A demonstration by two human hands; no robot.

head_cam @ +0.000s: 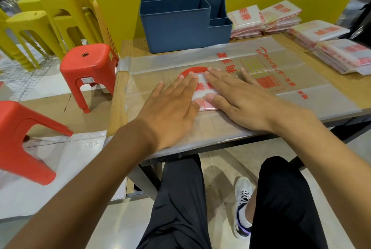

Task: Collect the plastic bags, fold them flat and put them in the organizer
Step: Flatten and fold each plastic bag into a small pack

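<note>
Folded translucent plastic bag with red print (202, 96) lies at surface centre, atop a spread clear bag (230, 64). Left hand (170, 106) and right hand (239, 98), fingers spread flat, press it. Expel air evenly; blue compartmented plastic organizer (180, 26) stands at 12 o'clock.

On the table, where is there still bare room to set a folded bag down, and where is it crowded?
Bare wood shows left of the blue organizer, and between the flat bag and the folded stacks. The right end is crowded with stacks; both hands press the middle.
</note>
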